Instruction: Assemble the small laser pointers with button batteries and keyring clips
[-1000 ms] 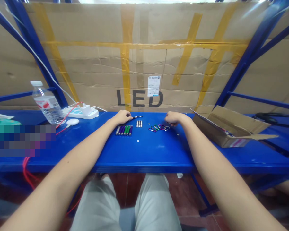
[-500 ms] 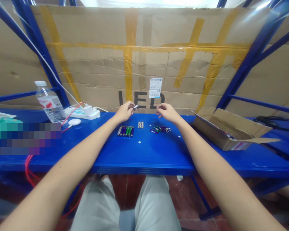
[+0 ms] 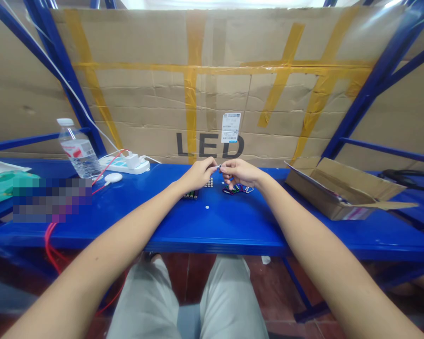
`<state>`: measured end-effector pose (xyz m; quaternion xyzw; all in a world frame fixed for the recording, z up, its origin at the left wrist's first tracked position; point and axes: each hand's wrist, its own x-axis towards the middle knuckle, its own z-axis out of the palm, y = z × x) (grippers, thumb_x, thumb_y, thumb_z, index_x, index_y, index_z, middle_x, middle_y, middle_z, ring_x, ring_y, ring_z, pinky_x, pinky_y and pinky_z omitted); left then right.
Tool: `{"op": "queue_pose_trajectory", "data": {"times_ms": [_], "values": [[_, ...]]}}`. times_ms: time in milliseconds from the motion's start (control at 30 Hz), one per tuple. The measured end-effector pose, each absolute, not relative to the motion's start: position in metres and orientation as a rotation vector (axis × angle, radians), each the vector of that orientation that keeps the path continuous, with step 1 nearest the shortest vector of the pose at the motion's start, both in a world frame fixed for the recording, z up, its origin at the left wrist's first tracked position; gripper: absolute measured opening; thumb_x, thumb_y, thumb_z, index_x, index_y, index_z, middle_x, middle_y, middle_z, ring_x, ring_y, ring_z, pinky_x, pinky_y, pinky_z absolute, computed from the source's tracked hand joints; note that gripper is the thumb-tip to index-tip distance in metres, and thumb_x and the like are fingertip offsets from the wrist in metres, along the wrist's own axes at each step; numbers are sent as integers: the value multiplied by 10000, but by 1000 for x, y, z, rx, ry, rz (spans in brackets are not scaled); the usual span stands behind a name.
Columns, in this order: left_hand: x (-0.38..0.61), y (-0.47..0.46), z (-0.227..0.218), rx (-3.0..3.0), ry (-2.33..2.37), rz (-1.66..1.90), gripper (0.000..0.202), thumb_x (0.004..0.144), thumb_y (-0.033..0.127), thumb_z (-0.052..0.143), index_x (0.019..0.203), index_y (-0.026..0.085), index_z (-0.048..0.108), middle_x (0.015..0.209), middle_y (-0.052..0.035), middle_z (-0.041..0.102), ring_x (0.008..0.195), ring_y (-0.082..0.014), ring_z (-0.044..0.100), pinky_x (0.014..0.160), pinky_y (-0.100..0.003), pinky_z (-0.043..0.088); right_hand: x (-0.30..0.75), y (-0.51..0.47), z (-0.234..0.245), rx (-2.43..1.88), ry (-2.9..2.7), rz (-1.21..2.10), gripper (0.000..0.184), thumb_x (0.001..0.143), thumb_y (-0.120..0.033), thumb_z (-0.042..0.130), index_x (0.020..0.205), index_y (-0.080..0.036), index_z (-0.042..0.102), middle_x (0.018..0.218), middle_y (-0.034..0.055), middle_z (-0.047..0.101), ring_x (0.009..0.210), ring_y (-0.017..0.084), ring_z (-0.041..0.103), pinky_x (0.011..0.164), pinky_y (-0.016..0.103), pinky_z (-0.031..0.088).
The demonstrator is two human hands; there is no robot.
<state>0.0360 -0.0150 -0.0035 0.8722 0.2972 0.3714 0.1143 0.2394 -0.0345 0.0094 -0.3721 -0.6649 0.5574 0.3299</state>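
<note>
My left hand (image 3: 198, 173) pinches a small silver flashlight (image 3: 218, 167), a short metal tube mostly covered by fingers. From the other side, my right hand (image 3: 240, 172) grips its dark end between thumb and forefinger. The two hands meet just above the table. Beneath the left wrist lies a row of small coloured metal tubes (image 3: 191, 195), partly hidden. Small round silver pieces like button cells (image 3: 210, 182) sit in rows behind the left fingers. Several coloured carabiners (image 3: 237, 189) lie below the right hand.
On the blue table (image 3: 212, 226), an open cardboard box (image 3: 339, 197) stands at right. A water bottle (image 3: 79, 150), a power strip (image 3: 141, 165), a white round device (image 3: 113, 178) and red cables (image 3: 51, 240) are at left. A large taped cardboard sheet (image 3: 155, 103) rises behind.
My hands, apart before, have come together. The left moved right with the flashlight, and the right moved left and closed on its end. The left arm now covers part of the tube row.
</note>
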Motion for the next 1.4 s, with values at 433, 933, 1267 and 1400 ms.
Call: {"op": "queue_pose_trajectory", "data": {"times_ms": [433, 933, 1267, 1400], "values": [[39, -11, -12, 2587, 931, 1029, 242, 968, 273, 431, 828, 178, 605, 748, -30, 654, 708, -172, 581, 652, -284, 405, 241, -42, 15, -1014, -1919, 1323, 264, 811, -344, 741, 813, -179, 535, 575, -56, 490, 476, 78, 436, 437, 217, 391], [34, -10, -13, 2873, 812, 1097, 177, 960, 197, 451, 1027, 172, 613, 1003, -104, 690, 943, -226, 635, 841, -344, 471, 246, -37, 15, -1049, -1823, 1383, 239, 827, -324, 713, 769, -172, 538, 521, -79, 372, 435, 72, 362, 440, 224, 389], [34, -11, -9, 2428, 979, 1077, 266, 968, 258, 408, 784, 167, 576, 692, -14, 596, 672, -150, 544, 660, -269, 401, 230, -34, 8, -1176, -2029, 591, 176, 858, -304, 569, 724, -194, 541, 503, -54, 471, 401, 120, 490, 465, 254, 362], [40, -13, -6, 2064, 957, 1023, 243, 969, 302, 418, 879, 160, 594, 611, 32, 500, 539, -108, 445, 574, -239, 387, 230, -32, 6, -1141, -2039, 403, 175, 861, -305, 552, 739, -183, 579, 575, -24, 542, 515, 130, 510, 548, 263, 374]]}}
